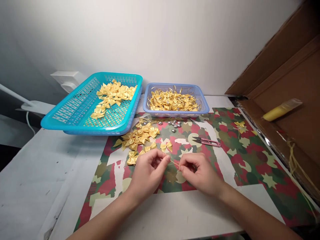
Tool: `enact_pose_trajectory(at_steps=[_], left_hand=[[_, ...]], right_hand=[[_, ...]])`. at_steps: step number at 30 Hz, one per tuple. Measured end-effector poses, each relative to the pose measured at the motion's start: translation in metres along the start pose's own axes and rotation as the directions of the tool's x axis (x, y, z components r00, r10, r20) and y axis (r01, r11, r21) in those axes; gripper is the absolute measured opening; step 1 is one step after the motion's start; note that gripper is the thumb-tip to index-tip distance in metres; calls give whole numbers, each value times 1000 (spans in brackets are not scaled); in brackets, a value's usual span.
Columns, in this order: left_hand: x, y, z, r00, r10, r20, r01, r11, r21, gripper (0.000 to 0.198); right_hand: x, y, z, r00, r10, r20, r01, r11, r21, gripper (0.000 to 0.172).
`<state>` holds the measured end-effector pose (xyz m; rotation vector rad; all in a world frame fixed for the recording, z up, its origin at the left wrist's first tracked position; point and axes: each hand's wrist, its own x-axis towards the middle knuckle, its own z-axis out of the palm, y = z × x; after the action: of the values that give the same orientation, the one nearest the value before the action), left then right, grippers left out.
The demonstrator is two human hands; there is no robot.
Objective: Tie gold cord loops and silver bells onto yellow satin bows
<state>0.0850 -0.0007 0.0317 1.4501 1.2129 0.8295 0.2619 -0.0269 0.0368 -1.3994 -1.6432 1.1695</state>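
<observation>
A thin golden cord (174,163) runs between my two hands over the patterned sheet. My left hand (152,170) pinches one part of it between thumb and fingers. With a similar pinch, my right hand (197,171) grips the other part, a short way to the right. Just beyond my left hand lie loose yellow satin bows (140,136), with a single bow (166,146) nearest the fingertips. Several small silver bells (175,124) rest farther back, beside a bundle of gold cords (160,120). Pink thread snips (206,142) lie beyond my right hand.
A turquoise basket (87,127) holding yellow bows stands at the back left. Right of it, a blue-violet basket (175,114) is full of bows with gold cords. Cardboard (287,76) borders the right side, with a yellow tube (282,110) against it. A white lamp base (37,107) stands left.
</observation>
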Motion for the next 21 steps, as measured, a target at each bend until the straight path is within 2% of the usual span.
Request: enact_pose_trajectory(at_steps=[4,6,8,9,11,12,13,14,15,17,19,21], left_hand=[[-1,1,2,999,24,44,-28,996,88,21],[-2,0,-1,996,63,64,-71,988,139,26],[-4,-2,-8,982,189,-18,-184,970,156,36],[-4,-3,-11,952,287,-102,-271,951,152,36],[-6,-2,-16,871,445,-207,-425,895,135,20],[-7,-1,-17,861,477,-176,-459,879,132,11],[-8,0,-16,880,468,-84,-456,880,132,18],[-9,2,-14,905,423,38,-424,896,133,26],[-10,3,-10,921,356,155,-376,918,128,26],[-12,5,-3,921,227,315,-276,954,118,9],[-13,3,3,920,120,373,-180,975,131,25],[-13,1,6,933,47,357,-89,991,103,37]], right_hand=[[-2,-1,-2,992,-125,9,125,990,-61,19],[-3,-2,-3,983,-182,0,181,979,-91,19],[-3,-2,-5,973,-230,-16,225,964,-140,19],[-2,-1,-6,968,-252,-18,245,954,-171,18],[-1,1,-7,948,-319,19,313,917,-245,18],[-1,2,-8,931,-362,54,362,889,-280,18],[0,3,-8,909,-406,95,415,856,-309,18],[0,4,-7,885,-446,136,465,822,-330,18],[0,5,-7,863,-477,168,505,792,-344,18],[0,6,-4,842,-507,186,539,762,-359,18],[0,7,-2,843,-512,167,535,763,-362,18],[1,7,-2,853,-501,146,518,778,-354,19]])
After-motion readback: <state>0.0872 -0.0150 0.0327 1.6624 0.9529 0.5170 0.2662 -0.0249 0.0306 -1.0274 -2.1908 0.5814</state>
